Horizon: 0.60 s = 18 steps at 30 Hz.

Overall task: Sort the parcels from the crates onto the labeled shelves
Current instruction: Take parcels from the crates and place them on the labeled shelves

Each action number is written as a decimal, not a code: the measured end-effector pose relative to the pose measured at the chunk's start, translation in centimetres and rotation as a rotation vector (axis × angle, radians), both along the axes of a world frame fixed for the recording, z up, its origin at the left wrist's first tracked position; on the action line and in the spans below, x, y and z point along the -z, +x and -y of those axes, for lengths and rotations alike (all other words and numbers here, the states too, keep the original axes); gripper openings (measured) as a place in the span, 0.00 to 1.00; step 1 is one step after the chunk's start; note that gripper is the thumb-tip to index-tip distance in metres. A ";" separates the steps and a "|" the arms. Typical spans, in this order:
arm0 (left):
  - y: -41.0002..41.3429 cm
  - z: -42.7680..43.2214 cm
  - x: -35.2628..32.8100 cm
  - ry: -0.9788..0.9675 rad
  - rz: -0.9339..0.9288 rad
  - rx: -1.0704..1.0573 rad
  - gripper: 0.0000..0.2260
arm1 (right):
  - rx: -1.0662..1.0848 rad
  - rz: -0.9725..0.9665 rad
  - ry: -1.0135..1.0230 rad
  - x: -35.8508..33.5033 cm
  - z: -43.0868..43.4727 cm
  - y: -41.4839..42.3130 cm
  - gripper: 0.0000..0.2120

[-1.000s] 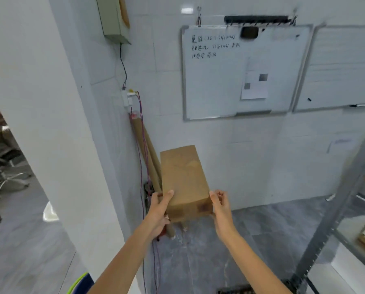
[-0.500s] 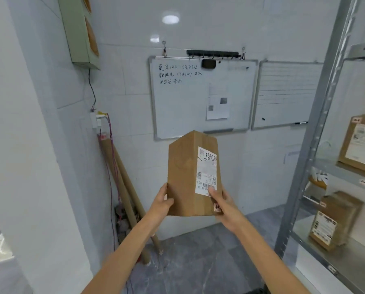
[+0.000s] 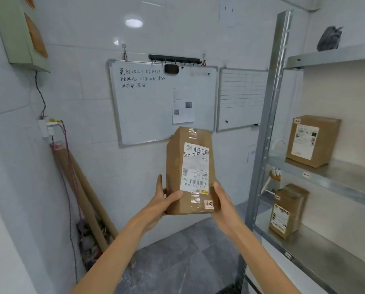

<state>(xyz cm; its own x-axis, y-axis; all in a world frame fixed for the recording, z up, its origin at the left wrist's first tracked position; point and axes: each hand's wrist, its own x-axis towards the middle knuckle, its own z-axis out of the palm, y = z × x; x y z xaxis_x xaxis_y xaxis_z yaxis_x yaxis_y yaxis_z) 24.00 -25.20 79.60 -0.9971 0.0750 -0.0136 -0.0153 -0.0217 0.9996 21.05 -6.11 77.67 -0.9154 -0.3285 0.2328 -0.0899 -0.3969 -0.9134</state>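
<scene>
I hold a tall brown cardboard parcel (image 3: 191,170) upright in front of me, its white shipping label and a small "1-2" sticker facing me. My left hand (image 3: 163,199) grips its lower left side, thumb on the front. My right hand (image 3: 222,201) grips the lower right edge. A metal shelf rack (image 3: 268,128) stands to the right. One labelled parcel (image 3: 313,141) stands on its middle shelf, another parcel (image 3: 287,211) on the lower shelf.
Two whiteboards (image 3: 162,102) hang on the tiled wall ahead. Cardboard tubes (image 3: 86,198) and cables lean in the left corner. A dark object (image 3: 330,39) lies on the top shelf. A stool (image 3: 272,181) shows behind the rack. Grey floor tiles lie below.
My view has swung right and up, bringing the shelf rack into sight. The parcel has turned so its label faces me, and it sits higher between my hands.
</scene>
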 end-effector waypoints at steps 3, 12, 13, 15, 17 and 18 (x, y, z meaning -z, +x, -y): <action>-0.4 -1.3 0.5 0.127 -0.013 -0.012 0.51 | -0.052 0.079 0.033 0.9 -1.8 0.1 0.40; 0.0 -5.1 0.6 0.016 -0.004 0.211 0.56 | 0.103 0.100 0.035 2.2 -4.7 3.3 0.42; 0.0 -5.4 0.0 -0.006 -0.003 0.233 0.57 | 0.137 0.096 0.051 2.1 -5.1 3.9 0.44; -0.2 -5.7 -1.3 -0.015 0.017 0.233 0.60 | 0.191 0.061 0.108 1.9 -5.8 5.0 0.46; -0.3 -5.5 -2.2 0.016 0.034 0.218 0.60 | 0.234 0.008 0.183 1.7 -6.4 6.2 0.46; -0.3 -5.2 -2.3 0.036 0.038 0.227 0.60 | 0.245 -0.009 0.207 1.5 -6.6 6.8 0.46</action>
<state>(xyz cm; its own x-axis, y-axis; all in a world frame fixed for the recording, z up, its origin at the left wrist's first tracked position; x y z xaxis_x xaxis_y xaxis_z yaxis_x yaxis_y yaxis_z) 23.68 -20.00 81.93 -0.9533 0.2989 -0.0440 -0.0613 -0.0489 0.9969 27.83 0.54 76.20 -0.9712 -0.1403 0.1927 -0.1684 -0.1683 -0.9712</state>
